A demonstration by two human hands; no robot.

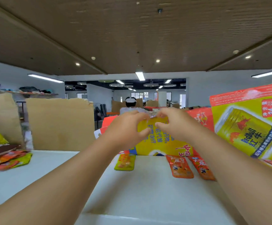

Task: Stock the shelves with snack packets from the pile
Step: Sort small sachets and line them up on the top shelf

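My left hand [128, 127] and my right hand [172, 122] are raised together over the white shelf [148, 195]. Between them, the fingertips pinch the shiny top edge of a yellow snack packet [154, 129] with blue print. It blends into the yellow carton behind it, so its lower edge is unclear. Three packets lie flat on the shelf below: a yellow-green one [125, 162] and two orange ones [179, 166] [202, 168]. A pile of mixed packets [5, 157] sits at the left edge.
A large Red Bull carton [248, 129] leans at the right. Brown cardboard panels [59, 124] stand at the back left of the shelf. A yellow and red carton [164, 148] stands behind the flat packets. A person with a headset [130, 103] stands far behind.
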